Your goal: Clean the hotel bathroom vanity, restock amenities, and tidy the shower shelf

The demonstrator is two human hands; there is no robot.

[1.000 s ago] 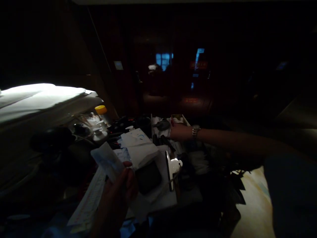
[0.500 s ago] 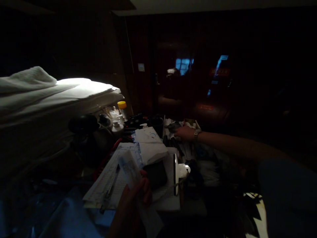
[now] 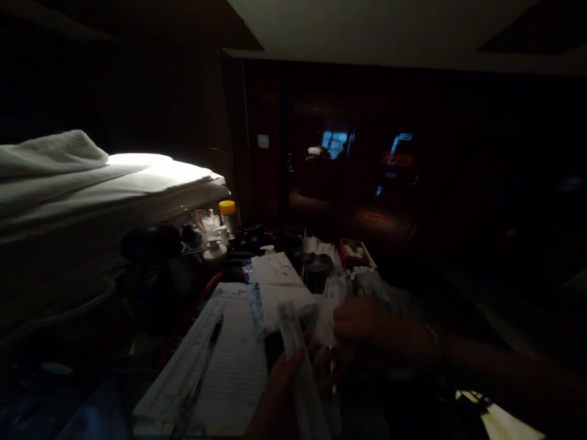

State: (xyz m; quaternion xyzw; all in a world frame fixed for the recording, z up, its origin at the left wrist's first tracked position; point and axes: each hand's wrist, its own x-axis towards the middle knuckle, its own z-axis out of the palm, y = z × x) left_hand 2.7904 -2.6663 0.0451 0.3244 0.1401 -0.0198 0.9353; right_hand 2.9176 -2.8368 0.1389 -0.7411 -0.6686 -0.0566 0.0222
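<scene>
The scene is very dark. My left hand [image 3: 282, 397] is low in the middle, closed around a long narrow clear packet [image 3: 298, 366] held upright. My right hand [image 3: 371, 333], with a watch on the wrist, has come in close to the packet's top, fingers curled; it is blurred and I cannot make out what they hold. Both hands hover over a crowded tray table with a gridded chart sheet [image 3: 220, 373] and a pen [image 3: 206, 354] lying on it.
A bed with white sheets [image 3: 92, 183] lies at the left. Behind the chart stand a yellow-capped jar [image 3: 227, 211], small bottles, a dark round cup [image 3: 318, 269], a white folded packet [image 3: 275, 272] and a small box of supplies [image 3: 355, 252]. A dark wall is behind.
My right hand has drawn back from the small box at the far side to meet the left hand. The left hand's packet has turned upright. The camera has tilted up.
</scene>
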